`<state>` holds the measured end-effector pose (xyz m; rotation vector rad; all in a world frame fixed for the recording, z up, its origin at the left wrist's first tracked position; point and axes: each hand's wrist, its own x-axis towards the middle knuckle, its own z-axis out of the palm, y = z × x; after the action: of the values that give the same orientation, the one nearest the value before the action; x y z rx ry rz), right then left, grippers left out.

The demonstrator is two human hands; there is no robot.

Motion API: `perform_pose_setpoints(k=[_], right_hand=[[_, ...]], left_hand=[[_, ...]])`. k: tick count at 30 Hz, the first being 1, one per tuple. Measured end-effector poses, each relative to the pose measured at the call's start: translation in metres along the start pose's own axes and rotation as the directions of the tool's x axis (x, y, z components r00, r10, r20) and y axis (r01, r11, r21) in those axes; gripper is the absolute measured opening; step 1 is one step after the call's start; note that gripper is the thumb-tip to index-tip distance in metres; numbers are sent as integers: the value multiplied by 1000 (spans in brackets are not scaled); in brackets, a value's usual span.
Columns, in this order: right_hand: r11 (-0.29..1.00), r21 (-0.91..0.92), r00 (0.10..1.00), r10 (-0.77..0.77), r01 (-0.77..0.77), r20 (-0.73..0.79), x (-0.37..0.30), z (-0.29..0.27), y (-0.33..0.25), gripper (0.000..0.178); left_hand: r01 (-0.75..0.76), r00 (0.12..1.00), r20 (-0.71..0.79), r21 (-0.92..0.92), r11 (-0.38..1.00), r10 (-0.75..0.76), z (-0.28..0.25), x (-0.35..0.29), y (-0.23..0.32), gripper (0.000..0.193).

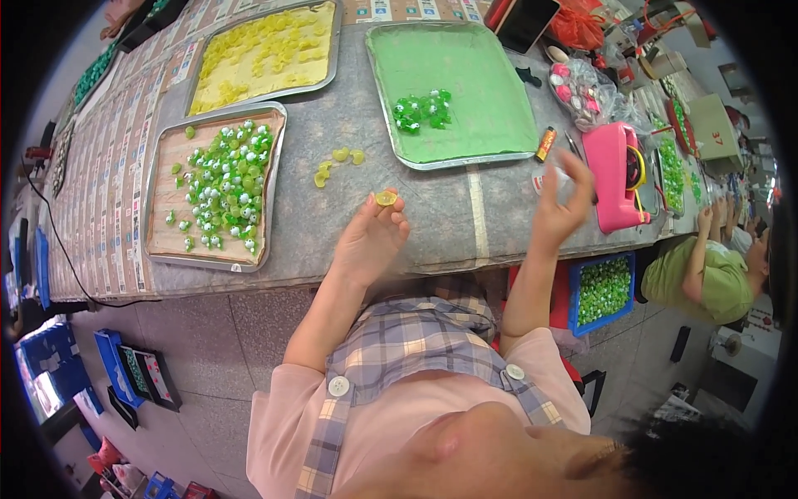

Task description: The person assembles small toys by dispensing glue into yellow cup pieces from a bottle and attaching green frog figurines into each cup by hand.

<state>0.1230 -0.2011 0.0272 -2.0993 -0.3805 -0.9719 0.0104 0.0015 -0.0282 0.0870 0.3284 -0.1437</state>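
Lying at fingertips of left hand [369,241]: small yellow piece [386,199], roundish, long axis not clear; pinched between thumb and fingers, palm turned up, forearm angled in from below

Right hand [561,208] set well apart, to right of piece; raised, thumb and forefinger curved toward each other; whether anything is gripped cannot be told

Loose yellow pieces [357,156] scattered beyond left fingertips, slightly leftward, nearer left hand than right; green tray [486,108] placed farther beyond, between both hands
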Motion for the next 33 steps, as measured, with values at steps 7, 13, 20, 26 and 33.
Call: perform_pose_setpoints(k=[7,13,20,26,33], right_hand=[[984,132,802,-172,117,572,11,95,8,13],[941,-68,721,-206,330,662,-1,112,8,16],[962,246,757,-74,-117,649,1,62,-40,15],[660,437,542,-53,-612,839,-38,47,-52,17],[115,377,386,73,-919,920,-59,43,-54,24]], left_hand=[[-95,995,32,212,973,91,-7,-4,2,30],[-212,977,87,371,904,194,0,-9,7,28],[-231,973,96,353,907,210,-1,-10,9,30],[-226,974,92,325,918,207,3,-9,7,30],[-321,946,101,442,838,309,10,-10,2,27]])
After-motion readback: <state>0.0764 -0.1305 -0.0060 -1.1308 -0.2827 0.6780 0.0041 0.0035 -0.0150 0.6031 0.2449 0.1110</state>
